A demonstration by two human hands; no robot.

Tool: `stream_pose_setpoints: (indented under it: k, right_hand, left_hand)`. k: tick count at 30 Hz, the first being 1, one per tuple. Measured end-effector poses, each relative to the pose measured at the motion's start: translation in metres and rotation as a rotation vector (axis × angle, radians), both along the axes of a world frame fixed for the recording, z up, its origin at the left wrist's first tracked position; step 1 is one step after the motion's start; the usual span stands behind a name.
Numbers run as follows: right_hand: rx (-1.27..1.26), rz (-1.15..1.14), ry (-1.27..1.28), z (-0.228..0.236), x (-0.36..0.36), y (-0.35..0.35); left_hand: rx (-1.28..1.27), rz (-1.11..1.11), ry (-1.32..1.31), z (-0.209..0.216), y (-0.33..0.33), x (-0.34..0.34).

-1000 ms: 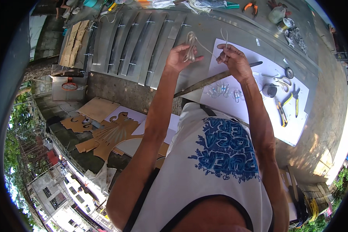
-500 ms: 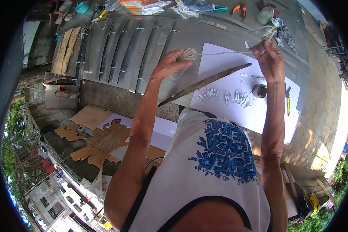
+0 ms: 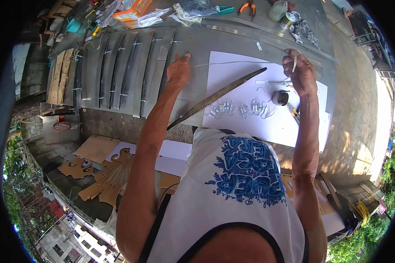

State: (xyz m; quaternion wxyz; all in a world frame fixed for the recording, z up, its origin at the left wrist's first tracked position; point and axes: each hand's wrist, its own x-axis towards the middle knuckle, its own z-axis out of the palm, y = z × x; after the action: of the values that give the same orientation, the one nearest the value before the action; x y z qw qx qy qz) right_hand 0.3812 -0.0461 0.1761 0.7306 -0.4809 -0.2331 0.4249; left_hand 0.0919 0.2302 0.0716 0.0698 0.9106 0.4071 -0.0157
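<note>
A thin pale cord [image 3: 237, 62] stretches across the white sheet [image 3: 224, 87] between my hands. At its left end my left hand [image 3: 178, 70] is closed, its back turned up, and the cord bundle is hidden in or under it. My right hand [image 3: 300, 72] pinches the cord, with a pale loop of it [image 3: 294, 63] showing at the fingers. Below the cord lies a long dark curved strip [image 3: 224, 94], slanting across the sheet's left edge. Several small coiled clear bundles [image 3: 259, 108] rest near a dark round container [image 3: 280, 97]. Yellow-handled pliers [image 3: 294, 115] lie beside my right forearm.
Several long metal strips [image 3: 138, 79] with wire ties lie side by side on the metal table at left, next to folded cardboard [image 3: 60, 76]. Orange-handled pliers [image 3: 247, 8], a tin can [image 3: 288, 20] and an orange box [image 3: 133, 9] stand along the far side.
My left hand has turned over, so its cord bundle no longer shows. My right hand has drawn away from the tin can with the cord. The whole view has shifted a little.
</note>
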Motion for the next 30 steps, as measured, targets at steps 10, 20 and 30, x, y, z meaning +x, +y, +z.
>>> stream_pose_setpoints:
  k: [10,20,30]
  right_hand:
    - [0.106,-0.118,0.065,0.002,-0.008,-0.026]
    - [0.04,-0.215,0.044,-0.003,-0.039,-0.042]
    - [0.134,-0.081,0.243,-0.009,-0.076,-0.01]
  left_hand:
    - [0.001,0.074,-0.004,-0.013,-0.002,-0.007]
    - [0.055,0.014,-0.076,0.014,-0.002,-0.027]
    - [-0.68,-0.559,-0.683,0.107,-0.116,0.057]
